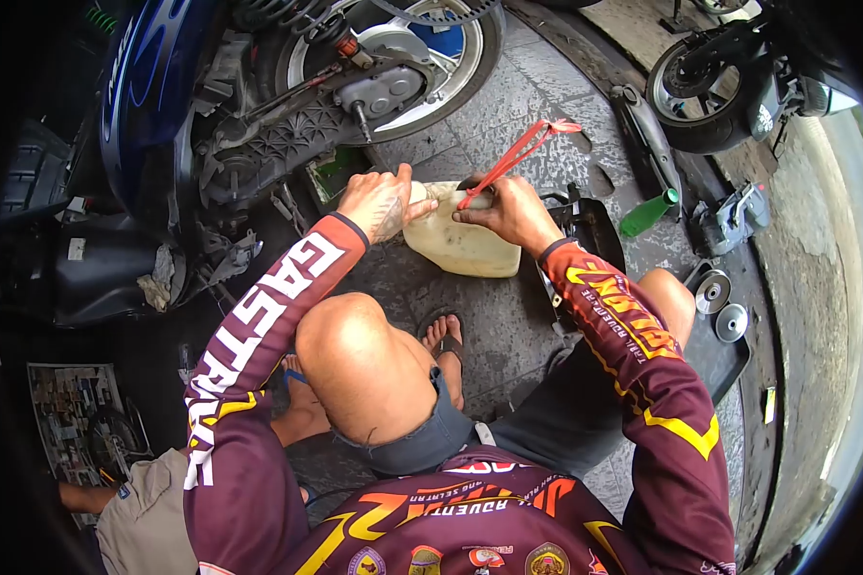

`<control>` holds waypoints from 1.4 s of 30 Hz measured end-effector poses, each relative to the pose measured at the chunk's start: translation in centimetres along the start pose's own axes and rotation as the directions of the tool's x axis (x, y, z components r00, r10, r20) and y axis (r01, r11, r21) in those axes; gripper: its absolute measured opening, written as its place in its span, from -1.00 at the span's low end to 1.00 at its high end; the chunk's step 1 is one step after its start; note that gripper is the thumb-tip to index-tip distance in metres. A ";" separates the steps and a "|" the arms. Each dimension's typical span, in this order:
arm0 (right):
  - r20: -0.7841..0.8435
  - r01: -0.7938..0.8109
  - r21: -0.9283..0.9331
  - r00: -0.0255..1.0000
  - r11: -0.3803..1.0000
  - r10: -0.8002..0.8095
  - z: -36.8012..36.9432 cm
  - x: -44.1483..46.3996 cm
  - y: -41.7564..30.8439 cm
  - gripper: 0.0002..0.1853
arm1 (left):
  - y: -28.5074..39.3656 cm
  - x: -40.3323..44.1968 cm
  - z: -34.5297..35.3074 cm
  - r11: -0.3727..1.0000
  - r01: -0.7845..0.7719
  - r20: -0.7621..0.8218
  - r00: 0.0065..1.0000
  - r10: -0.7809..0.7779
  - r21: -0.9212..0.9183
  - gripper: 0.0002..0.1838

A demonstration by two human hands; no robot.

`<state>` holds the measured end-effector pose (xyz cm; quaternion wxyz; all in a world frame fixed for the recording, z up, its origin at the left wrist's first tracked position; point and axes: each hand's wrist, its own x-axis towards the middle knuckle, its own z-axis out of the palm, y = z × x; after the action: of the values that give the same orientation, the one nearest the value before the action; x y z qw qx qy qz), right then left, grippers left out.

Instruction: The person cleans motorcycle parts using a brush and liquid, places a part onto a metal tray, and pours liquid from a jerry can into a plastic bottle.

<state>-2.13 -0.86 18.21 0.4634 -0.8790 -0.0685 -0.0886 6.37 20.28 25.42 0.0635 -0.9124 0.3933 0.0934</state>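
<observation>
Between my knees and the scooter is a yellowish-white plastic jerrycan, tilted, with dark smudges on its side. My left hand is closed around the neck end of the jerrycan, thumb up; whether a cap is under the fingers cannot be made out. On the other side, my right hand grips the handle of the jerrycan. A red cord is looped at that handle and trails up and to the right. Close beyond my left hand is the scooter's engine casing.
A blue scooter with its rear wheel stands ahead. To the right are a green bottle, a grey container, metal discs in a black tray, and a parked motorcycle. Another person's leg is at lower left.
</observation>
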 end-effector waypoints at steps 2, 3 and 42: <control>-0.001 -0.019 -0.003 1.000 1.000 0.019 -0.2 -0.6 -0.1 -0.53 | 1.5 0.2 0.3 0.986 0.165 -0.056 0.985 -0.164 0.018 -0.24; 0.008 -0.010 -0.014 1.000 1.000 0.010 -0.4 -0.6 -0.1 -0.52 | 1.8 0.3 0.4 0.979 0.202 -0.028 0.979 -0.203 -0.027 -0.20; -0.146 -0.164 0.088 0.974 0.983 0.176 -0.6 -10.8 -4.2 -0.60 | 3.7 -3.1 -1.9 0.926 -0.377 0.078 0.923 0.376 -0.004 -0.46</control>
<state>-13.59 0.59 19.48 0.5059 -0.8542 0.0394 -0.1134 1.79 19.63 27.76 0.0646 -0.8153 0.5589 0.1370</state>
